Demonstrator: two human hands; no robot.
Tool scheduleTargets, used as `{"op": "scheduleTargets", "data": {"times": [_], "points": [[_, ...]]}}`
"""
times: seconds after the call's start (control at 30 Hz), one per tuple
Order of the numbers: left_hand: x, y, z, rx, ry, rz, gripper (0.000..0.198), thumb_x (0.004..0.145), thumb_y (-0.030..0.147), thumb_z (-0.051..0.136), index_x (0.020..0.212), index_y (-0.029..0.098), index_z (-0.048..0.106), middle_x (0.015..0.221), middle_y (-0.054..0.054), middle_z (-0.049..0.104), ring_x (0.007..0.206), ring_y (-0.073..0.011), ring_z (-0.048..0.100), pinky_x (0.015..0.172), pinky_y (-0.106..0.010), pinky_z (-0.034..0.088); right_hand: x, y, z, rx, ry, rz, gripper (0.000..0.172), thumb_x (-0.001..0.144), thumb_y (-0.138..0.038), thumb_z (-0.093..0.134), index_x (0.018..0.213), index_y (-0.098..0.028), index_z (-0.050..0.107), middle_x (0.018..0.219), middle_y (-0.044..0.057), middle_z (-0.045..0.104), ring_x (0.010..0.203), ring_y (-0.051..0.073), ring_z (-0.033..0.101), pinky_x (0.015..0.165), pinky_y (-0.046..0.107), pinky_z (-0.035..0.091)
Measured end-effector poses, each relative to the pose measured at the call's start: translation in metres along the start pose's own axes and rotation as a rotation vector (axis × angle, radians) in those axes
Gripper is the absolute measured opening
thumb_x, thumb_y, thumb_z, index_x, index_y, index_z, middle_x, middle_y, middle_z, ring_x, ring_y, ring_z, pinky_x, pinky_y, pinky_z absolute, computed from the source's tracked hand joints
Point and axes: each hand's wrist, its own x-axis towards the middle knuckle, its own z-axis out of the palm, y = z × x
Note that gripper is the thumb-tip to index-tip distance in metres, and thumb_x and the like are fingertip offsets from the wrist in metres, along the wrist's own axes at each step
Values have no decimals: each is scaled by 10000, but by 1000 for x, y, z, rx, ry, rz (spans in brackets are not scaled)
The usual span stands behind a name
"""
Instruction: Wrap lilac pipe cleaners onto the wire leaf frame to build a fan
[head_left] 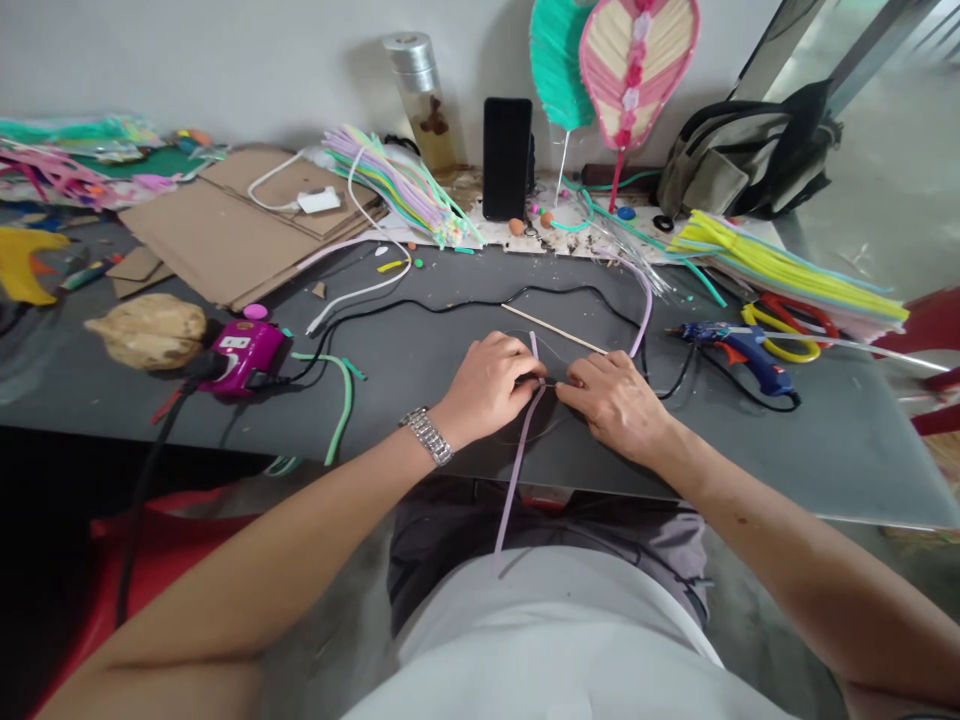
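A light purple pipe cleaner (pixel 517 460) runs from the table past its front edge towards my white shirt. My left hand (pixel 495 385), with a metal watch on its wrist, pinches it near its upper end. Close by on the right, my right hand (pixel 619 405) has its fingers closed on a thin wire (pixel 551 385) that spans the small gap between both hands. The wire seems to curve into a large, faint loop under my hands. Behind my right fingers lies a thin wooden stick (pixel 555 328).
On the right lie a blue glue gun (pixel 739 350), scissors (pixel 784 330) and yellow pipe cleaners (pixel 787 270). A magenta power adapter (pixel 244 358) with black cords sits left. Behind stand a phone (pixel 506 160), a bottle (pixel 424 105) and two leaf-shaped fans (pixel 637 70); cardboard (pixel 225 240) lies back left.
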Motion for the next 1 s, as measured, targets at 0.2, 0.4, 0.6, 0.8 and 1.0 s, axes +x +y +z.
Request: {"op": "scheduleTargets", "data": {"times": [0.2,0.4,0.6,0.8,1.0], "points": [[11,1,4,-55,6,-145,49,835,171,691,835,201,730,847,-49,723,823,-223,593,771,-375,469,0,0,-1,-12,-13,-6,232,940,-56,526,944,-196,711,931,78,623,845,217,449,764,364,231],[19,-3,1,-86,-65,-142,53,809,165,688,780,200,716,788,-42,706,766,-205,590,736,-360,461,0,1,1,-18,2,-1,222,939,-66,537,948,-207,708,935,71,622,837,216,439,765,363,226],[18,-7,2,-144,-100,-142,58,811,162,691,782,207,714,776,-32,707,730,-185,598,698,-337,454,0,1,1,-10,-3,-9,236,944,-62,528,957,-210,711,937,71,625,856,218,455,769,366,230],[26,-9,2,-211,-135,-191,75,768,146,713,724,201,688,728,-19,711,666,-167,605,645,-318,443,0,3,0,-5,-8,-26,248,932,-51,526,967,-207,716,948,75,626,863,221,457,764,366,231],[33,-14,-2,-279,-239,-241,76,719,129,727,752,194,707,738,-14,719,675,-164,618,630,-300,432,-1,5,-1,7,-15,-43,247,912,-33,535,962,-196,712,941,74,622,864,217,463,757,363,233]]}}
